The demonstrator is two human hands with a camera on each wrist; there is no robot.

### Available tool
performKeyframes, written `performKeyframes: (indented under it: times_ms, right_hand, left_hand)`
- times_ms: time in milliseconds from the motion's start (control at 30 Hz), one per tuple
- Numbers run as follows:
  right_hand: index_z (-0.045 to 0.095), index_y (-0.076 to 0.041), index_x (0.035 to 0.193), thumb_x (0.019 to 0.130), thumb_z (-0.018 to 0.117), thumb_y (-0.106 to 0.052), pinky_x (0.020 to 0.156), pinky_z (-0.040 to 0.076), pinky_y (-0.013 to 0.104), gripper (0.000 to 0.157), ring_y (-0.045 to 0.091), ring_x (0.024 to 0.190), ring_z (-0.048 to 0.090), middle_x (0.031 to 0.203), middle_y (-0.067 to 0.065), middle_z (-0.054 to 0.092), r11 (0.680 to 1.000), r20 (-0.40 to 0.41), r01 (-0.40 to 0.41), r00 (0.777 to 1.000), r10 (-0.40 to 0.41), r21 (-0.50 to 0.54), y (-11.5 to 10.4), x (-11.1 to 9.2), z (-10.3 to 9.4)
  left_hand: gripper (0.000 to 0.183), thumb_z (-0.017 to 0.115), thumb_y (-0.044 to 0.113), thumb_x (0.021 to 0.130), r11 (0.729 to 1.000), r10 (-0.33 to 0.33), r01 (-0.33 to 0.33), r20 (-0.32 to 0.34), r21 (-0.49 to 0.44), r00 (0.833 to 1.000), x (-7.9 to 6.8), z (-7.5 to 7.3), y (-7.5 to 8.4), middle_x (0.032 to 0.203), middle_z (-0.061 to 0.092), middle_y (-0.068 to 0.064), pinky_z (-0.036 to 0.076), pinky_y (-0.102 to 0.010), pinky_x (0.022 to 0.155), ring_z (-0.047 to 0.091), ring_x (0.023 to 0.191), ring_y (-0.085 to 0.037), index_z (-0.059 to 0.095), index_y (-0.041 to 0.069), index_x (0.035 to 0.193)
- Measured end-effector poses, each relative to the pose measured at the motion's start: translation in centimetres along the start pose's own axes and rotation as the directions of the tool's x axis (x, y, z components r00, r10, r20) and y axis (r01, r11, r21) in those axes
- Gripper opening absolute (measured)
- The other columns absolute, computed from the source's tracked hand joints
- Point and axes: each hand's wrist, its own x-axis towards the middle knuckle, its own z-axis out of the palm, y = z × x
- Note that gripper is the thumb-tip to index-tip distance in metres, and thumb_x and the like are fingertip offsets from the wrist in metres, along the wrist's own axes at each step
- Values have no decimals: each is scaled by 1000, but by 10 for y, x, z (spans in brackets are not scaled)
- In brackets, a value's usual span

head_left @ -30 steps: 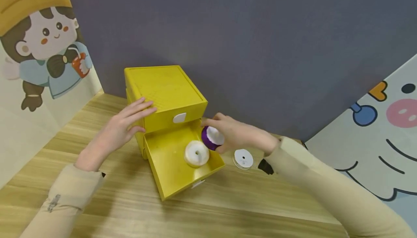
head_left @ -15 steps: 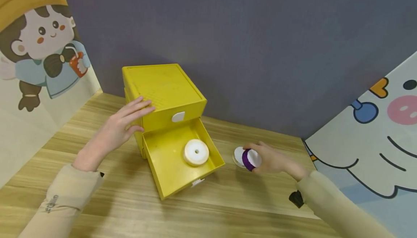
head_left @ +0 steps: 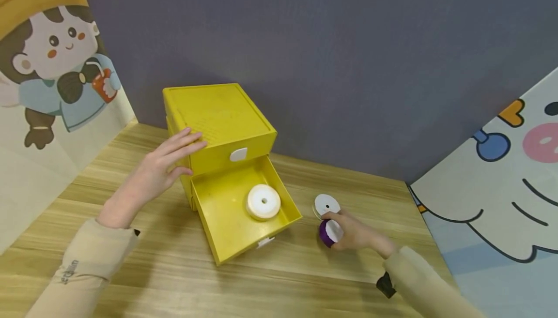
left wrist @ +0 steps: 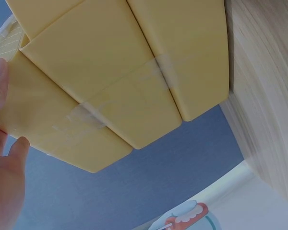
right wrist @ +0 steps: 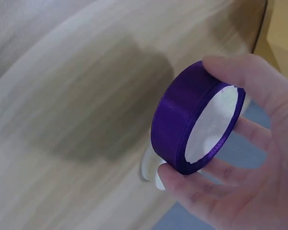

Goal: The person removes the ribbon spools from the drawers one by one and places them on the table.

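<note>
My right hand [head_left: 355, 234] holds a spool of purple ribbon [right wrist: 182, 115] by its rim, thumb on one edge and fingers on the other. In the right wrist view the spool is tilted, its white side turned to the palm, and a dark shadow falls on the wood. Just behind it on the table lies a white spool [head_left: 326, 204]. My left hand [head_left: 158, 169] rests with extended fingers on the front left corner of a yellow drawer cabinet [head_left: 218, 114]. Its lower drawer [head_left: 222, 238] is pulled out and contains a white ribbon spool [head_left: 263, 202].
The upper drawer, with a white handle [head_left: 238, 155], is closed. A wooden tabletop [head_left: 270, 294] runs under everything. Behind it rises a dark grey wall [head_left: 331, 66], with cartoon-printed panels at left and right. Clear tape [left wrist: 81, 117] crosses the cabinet's side.
My right hand has carried the purple ribbon spool from over the drawer to the right, then toward me, low in front of the white spool. The left hand stays on the cabinet.
</note>
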Motion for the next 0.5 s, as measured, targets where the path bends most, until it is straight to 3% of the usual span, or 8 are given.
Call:
performKeyframes:
  times_ms: [300,500]
  right_hand:
    - [53,-2,129,62,83,-14,82,53,45,74,27,97,54,112,23,54,996,57,-92,994,91,17,3,3,16]
    - [51,1,131,64,83,-13,87,52,56,76,38,107,54,119,30,51,994,69,-102,993,99,44,6,4,21]
  left_hand:
    - [80,82,-12,56,1000,-11,10,6,16,1000,0,-1,1,135,56,-16,22,1,109,41,139,-25,59,5,129]
    - [79,82,-12,55,1000,-11,11,8,10,1000,0,0,0,135,56,-17,21,1,109,41,139,-25,59,4,129]
